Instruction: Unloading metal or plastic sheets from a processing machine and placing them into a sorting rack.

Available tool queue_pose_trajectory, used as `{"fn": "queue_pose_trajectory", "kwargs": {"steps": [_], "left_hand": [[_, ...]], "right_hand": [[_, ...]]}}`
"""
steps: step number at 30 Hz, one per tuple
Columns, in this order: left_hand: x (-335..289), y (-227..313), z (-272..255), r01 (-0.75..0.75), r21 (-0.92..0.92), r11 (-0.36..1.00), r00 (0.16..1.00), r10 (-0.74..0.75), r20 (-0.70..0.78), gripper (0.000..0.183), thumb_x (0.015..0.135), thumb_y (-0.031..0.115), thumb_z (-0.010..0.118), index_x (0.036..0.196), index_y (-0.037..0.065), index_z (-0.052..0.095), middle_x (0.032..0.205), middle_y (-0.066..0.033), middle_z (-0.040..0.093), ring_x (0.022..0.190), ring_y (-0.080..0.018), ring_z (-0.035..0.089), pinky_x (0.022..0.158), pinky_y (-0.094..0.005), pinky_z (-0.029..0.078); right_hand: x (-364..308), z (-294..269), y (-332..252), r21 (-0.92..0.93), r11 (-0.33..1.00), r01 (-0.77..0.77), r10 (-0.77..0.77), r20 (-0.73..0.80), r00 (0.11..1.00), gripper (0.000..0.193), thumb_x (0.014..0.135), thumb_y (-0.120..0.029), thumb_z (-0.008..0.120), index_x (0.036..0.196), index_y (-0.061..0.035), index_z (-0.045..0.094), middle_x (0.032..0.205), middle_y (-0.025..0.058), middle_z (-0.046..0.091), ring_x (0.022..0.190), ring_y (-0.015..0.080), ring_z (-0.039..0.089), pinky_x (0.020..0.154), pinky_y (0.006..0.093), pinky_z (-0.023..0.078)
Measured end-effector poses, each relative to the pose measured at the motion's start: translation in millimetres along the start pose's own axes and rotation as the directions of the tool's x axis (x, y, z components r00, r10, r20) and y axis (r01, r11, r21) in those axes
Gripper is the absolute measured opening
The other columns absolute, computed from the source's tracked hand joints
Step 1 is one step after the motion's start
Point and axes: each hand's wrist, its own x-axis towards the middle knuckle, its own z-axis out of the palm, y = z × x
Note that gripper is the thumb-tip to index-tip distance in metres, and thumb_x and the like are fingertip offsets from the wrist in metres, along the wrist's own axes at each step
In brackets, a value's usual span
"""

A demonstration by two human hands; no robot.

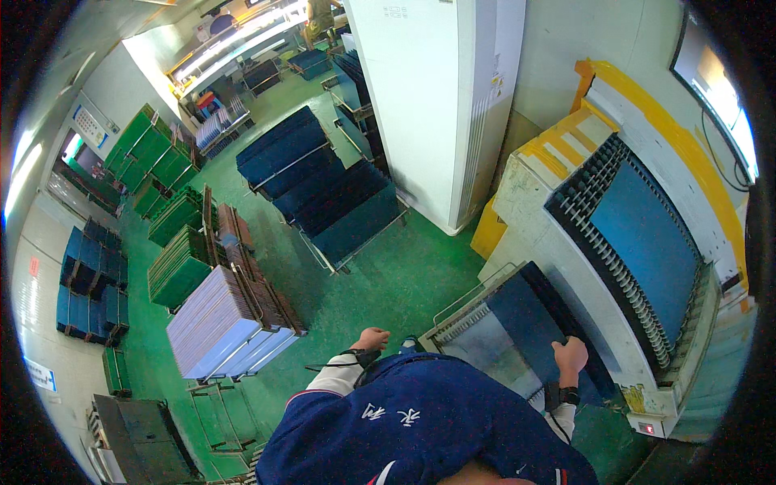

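My right hand (571,356) is closed at the edge of a dark blue panel (519,311), which stands with others in a low wire rack (478,284) at my right. The hidden fingertips leave the exact grip unclear. Loosely curled, my left hand (373,338) hangs over the green floor in front of me, with nothing visible in it. Beyond the rack, a blue panel (643,234) lies on the rollers of a pale machine (525,202) with yellow trim.
Racks of blue panels (343,214) stand ahead, beside a tall white cabinet (420,105). To the left are a rack of whitish panels (222,323), green panels (178,267) and an unloaded metal frame (218,416). Another person (319,23) is at the far end.
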Motion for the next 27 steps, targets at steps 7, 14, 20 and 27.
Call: {"fn": "queue_pose_trajectory", "kwargs": {"steps": [7,14,20,27], "left_hand": [[-9.5,7.2,2.1,0.002,-0.027,1.0,1.0,-0.002,0.012,0.032,0.077,0.018,0.064,0.097,-0.004,0.058,0.071,-0.006,0.057,0.055,-0.0155,0.053,0.046,-0.0282,0.043],[2.3,-0.5,-2.7,0.0,0.018,1.0,1.0,0.0,0.009,0.034,0.076,0.021,0.065,0.098,-0.004,0.057,0.073,-0.0067,0.058,0.057,-0.0157,0.054,0.047,-0.028,0.045],[4.2,-1.3,-2.5,0.01,-0.028,1.0,0.999,-0.009,0.037,0.031,0.076,0.02,0.065,0.096,-0.003,0.058,0.074,-0.0062,0.058,0.057,-0.0159,0.054,0.047,-0.028,0.045],[2.9,0.4,-2.1,0.014,-0.018,1.0,0.999,-0.014,0.039,0.028,0.077,0.019,0.063,0.094,-0.002,0.059,0.072,-0.0055,0.057,0.057,-0.0153,0.053,0.046,-0.0277,0.044]], "right_hand": [[-0.2,-2.3,-1.9,0.023,0.999,-0.022,0.022,0.012,1.0,0.044,0.062,-0.03,0.073,0.095,-0.002,0.064,0.093,0.0161,0.063,0.088,0.0306,0.06,0.077,0.0379,0.047],[-2.0,-7.8,-5.9,0.019,0.999,-0.031,0.03,0.031,0.999,0.044,0.062,-0.03,0.073,0.095,-0.0021,0.064,0.093,0.0163,0.063,0.088,0.0306,0.06,0.077,0.0382,0.047],[-1.0,-2.1,-1.2,0.006,1.0,0.006,-0.006,-0.019,1.0,0.036,0.065,-0.034,0.07,0.085,-0.0046,0.064,0.088,0.0154,0.063,0.083,0.0309,0.061,0.072,0.039,0.048],[0.3,1.4,0.6,0.002,1.0,0.009,-0.009,-0.03,1.0,0.036,0.065,-0.035,0.071,0.085,-0.0049,0.064,0.088,0.0153,0.063,0.083,0.0311,0.061,0.072,0.0394,0.048]]}}
